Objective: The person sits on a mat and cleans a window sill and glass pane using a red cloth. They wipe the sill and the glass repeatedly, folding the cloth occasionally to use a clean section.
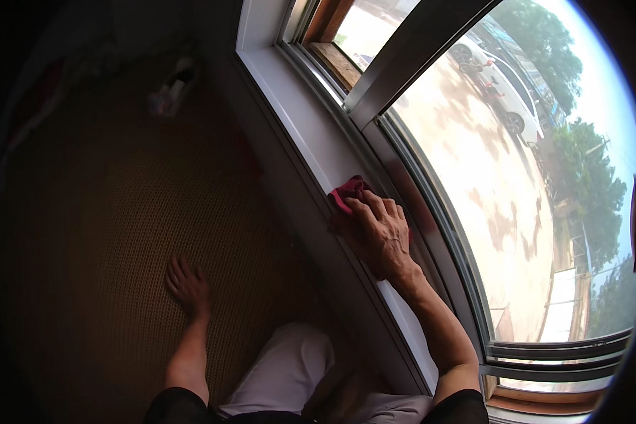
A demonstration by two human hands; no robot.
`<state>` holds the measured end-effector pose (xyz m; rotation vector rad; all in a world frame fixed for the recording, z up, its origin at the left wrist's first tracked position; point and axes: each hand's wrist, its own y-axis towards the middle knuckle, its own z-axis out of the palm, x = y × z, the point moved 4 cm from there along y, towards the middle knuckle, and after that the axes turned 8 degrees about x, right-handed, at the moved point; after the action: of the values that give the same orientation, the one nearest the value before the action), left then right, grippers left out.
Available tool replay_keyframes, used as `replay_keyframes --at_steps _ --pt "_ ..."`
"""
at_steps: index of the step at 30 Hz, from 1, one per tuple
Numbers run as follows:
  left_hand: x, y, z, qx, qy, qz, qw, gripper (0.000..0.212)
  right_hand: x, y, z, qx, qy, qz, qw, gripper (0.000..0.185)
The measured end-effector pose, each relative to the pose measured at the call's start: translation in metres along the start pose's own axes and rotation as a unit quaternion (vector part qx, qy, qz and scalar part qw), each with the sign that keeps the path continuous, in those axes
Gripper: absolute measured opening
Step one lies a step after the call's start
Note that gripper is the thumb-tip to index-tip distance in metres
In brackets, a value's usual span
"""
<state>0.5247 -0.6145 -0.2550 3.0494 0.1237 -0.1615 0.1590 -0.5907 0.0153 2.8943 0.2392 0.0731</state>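
Note:
My right hand (381, 228) presses a crumpled dark red cloth (348, 194) onto the white window sill (307, 138), close beside the metal window frame (403, 185). Its fingers are bent over the cloth, and part of the cloth is hidden under the palm. Down to the left, my left hand (187, 283) rests with its fingers a little apart on a brown woven mat (138, 228), holding nothing.
Window glass (482, 201) fills the right side, with a white car and trees outside. A small pale object (172, 90), too dim to name, lies at the mat's far end. Reddish-white fabric (37, 100) lies in shadow at the far left.

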Motion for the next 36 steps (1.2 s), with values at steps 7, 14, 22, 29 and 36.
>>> replay_keyframes --at_steps 7,14,22,29,36 --pt "-0.002 0.002 -0.008 -0.022 0.001 0.007 1.000 0.051 0.000 -0.019 -0.010 -0.004 -0.001 0.046 0.999 0.048" --pt "-0.004 0.000 0.005 -0.001 -0.004 0.006 1.000 0.054 -0.017 0.102 0.025 -0.093 -0.040 0.070 0.992 0.038" --pt "-0.002 0.005 -0.005 0.017 -0.024 -0.013 0.999 0.053 0.002 0.004 -0.001 -0.010 -0.014 -0.007 1.000 0.045" --pt "-0.003 0.004 -0.005 0.056 -0.030 -0.010 0.998 0.055 -0.002 0.107 0.030 -0.072 -0.026 0.008 0.997 0.048" --pt "-0.002 0.003 -0.010 0.036 -0.031 0.000 0.999 0.054 -0.010 0.180 0.057 -0.100 -0.035 0.044 0.993 0.042"
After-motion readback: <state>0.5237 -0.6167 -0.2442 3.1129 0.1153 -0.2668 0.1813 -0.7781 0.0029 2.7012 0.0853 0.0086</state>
